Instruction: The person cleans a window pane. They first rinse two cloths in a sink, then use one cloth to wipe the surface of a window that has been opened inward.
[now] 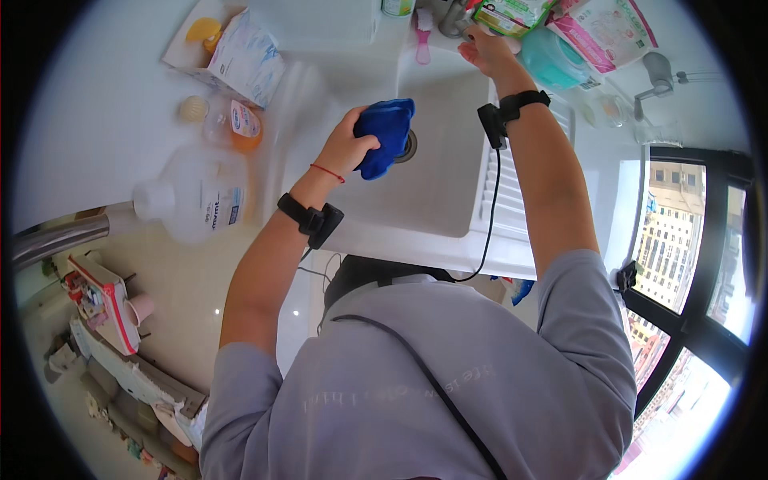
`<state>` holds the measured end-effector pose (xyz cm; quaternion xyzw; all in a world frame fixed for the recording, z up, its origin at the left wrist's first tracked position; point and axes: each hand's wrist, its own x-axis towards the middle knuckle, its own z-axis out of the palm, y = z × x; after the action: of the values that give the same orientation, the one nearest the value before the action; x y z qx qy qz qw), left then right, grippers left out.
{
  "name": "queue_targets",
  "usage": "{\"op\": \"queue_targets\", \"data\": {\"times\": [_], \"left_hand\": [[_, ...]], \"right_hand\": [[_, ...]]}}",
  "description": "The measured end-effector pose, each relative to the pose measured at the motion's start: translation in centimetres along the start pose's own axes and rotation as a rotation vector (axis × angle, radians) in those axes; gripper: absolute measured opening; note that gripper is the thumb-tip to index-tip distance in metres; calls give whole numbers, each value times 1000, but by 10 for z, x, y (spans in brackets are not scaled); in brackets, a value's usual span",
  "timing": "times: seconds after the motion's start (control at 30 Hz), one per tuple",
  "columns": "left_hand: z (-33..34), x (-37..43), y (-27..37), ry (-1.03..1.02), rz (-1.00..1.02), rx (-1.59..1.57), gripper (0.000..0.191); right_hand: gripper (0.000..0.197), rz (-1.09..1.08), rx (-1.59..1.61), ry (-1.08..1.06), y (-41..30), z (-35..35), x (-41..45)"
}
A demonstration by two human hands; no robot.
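Note:
Over the basin of a white sink point(444, 192), my left hand point(351, 141) grips a folded blue cloth point(387, 135), thumb on top. The cloth partly covers the metal drain point(409, 147). At the sink's back edge, my right hand point(489, 51) reaches to the metal faucet point(454, 21), its fingers at the faucet's lever. Whether those fingers close around the lever cannot be made out. A pink-handled brush point(423, 39) lies just left of the faucet.
Right of the basin is a ribbed washboard point(504, 192). Packages, including a pink and white pouch point(606, 30), and a teal container point(552, 57) crowd the back right. A large white jug point(198, 195), an orange-liquid bottle point(243, 126) and a tissue box point(243, 57) stand left.

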<state>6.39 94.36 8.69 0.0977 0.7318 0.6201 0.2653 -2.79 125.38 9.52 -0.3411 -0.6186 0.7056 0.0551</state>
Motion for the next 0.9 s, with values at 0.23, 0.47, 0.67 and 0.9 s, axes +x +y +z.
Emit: {"op": "queue_targets", "data": {"times": [0.23, 0.47, 0.67, 0.9], "left_hand": [[19, 5, 13, -18, -45, 66, 60], [42, 27, 19, -96, 77, 257, 59], [51, 40, 25, -98, 175, 520, 44], [36, 57, 37, -12, 347, 611, 33]], "right_hand": [[37, 10, 29, -119, 6, -15, 3], [42, 29, -10, -156, 9, -20, -17], [47, -400, -451, -433, 87, -4, -96], [40, -656, -630, -204, 100, -5, -145]]}}
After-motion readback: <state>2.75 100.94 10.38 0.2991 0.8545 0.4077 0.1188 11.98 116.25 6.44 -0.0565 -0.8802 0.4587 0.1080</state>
